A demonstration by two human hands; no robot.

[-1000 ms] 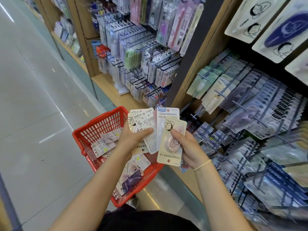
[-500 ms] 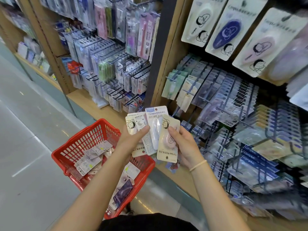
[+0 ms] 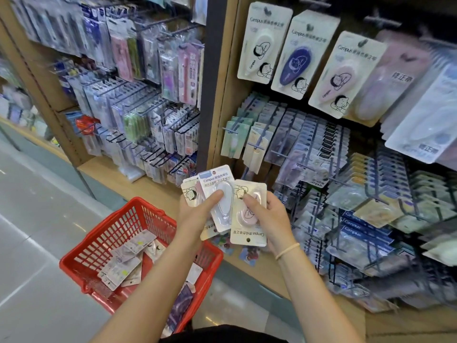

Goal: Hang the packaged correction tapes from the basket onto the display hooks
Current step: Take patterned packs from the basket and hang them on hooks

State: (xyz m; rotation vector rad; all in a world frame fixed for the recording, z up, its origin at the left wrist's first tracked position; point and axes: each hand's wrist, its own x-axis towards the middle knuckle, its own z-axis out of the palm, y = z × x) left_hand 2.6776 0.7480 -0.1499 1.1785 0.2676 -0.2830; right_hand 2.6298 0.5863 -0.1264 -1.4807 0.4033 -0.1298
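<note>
Nearest thing in view is the red basket (image 3: 103, 240), sitting low and left under the left forearm, with a loose pile of packaged tapes (image 3: 125, 264) lying flat in the bottom of it. So there's plenty left to hang.

Just above that, both hands are up in front of the chest, side by side and nearly touching through the cards. The left hand (image 3: 197, 210) grips a fanned stack of packs (image 3: 210, 188), thumb pressed across the clear blister of the front one. The right hand (image 3: 269, 214) pinches a single pink tape (image 3: 248, 214), thumb on the face, fingers curled behind. That card is upside down: the long axis runs roughly vertical, but the hang hole is at the bottom edge, pointing toward the person and away from the rack.

That's the bit the next move hinges on, I reckon. The hooks (image 3: 277, 154) stick out of the shelf ahead and to the right, past the right hand, so the right hand is the closer one to them. It'd need to flip the card end for end before the hole can meet a prong. Matching pink ones (image 3: 342, 75) hang up higher on the right, further back.
</note>
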